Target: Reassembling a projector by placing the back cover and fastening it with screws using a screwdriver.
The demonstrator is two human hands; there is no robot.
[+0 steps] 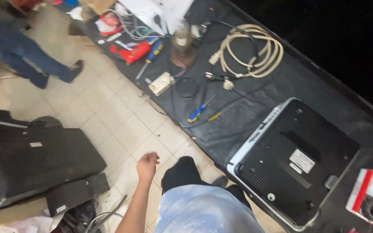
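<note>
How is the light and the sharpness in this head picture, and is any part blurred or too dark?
Head view: tilted; the top right corner beyond the bench is black; the left hand is softly blurred, the coiled cream cable fairly sharp; mild glare on the black device.

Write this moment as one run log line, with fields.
left hand: loosely closed, holding nothing, over tiled floor | right hand: not in view | nearest: black device bottom-up on workbench

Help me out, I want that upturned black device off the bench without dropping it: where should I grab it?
Probably with both hands on the two long sides of the black device, coming from the bench's front edge. It lies flat, base up, broad and boxy, and its near corner overhangs the dark bench, so one-handed grips look unsafe.
</note>
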